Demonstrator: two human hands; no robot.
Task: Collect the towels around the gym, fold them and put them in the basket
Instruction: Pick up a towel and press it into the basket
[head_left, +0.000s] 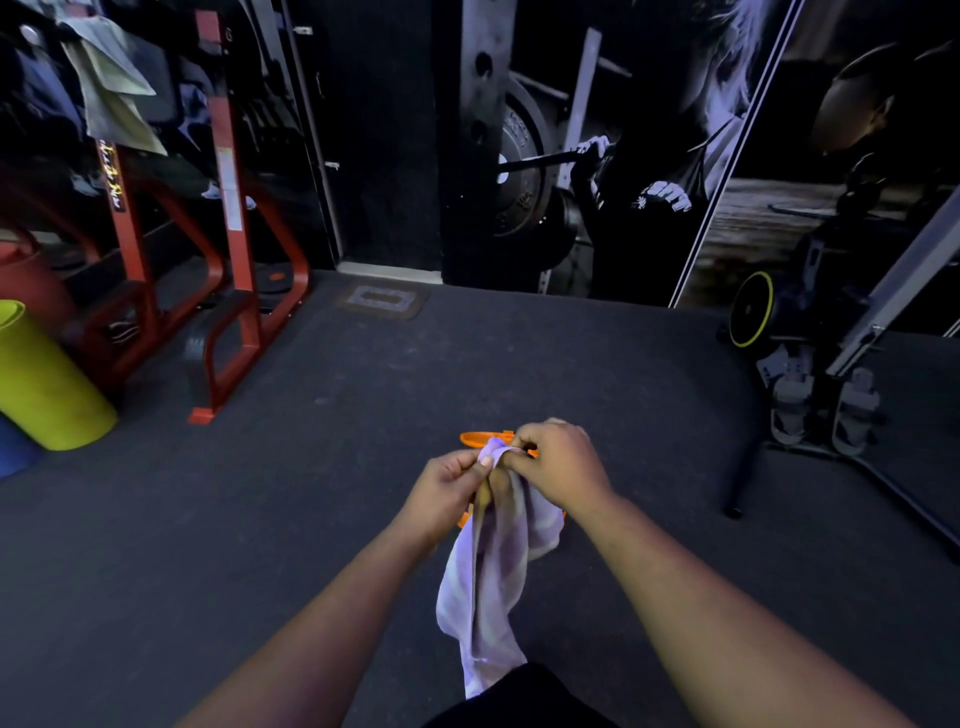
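Dark, fine-grained rubber gym flooring (363, 415) fills the scene, bounded at the far side by a wall mural (597, 156) of a weightlifter. Far left: a red steel rack (234, 208) with pale cloths (111, 88) draped over its top, and a yellow-green cylindrical roller (47, 384) lying beside it. Far right: a grey exercise machine (831, 364) with foot pedals. Near centre: left hand (447, 493) and right hand (563, 467), both pinched closed on the top edge of a soft, lavender towel (493, 571), which hangs crumpled and largely hides an orange plastic basket (480, 438) standing on the floor behind it.
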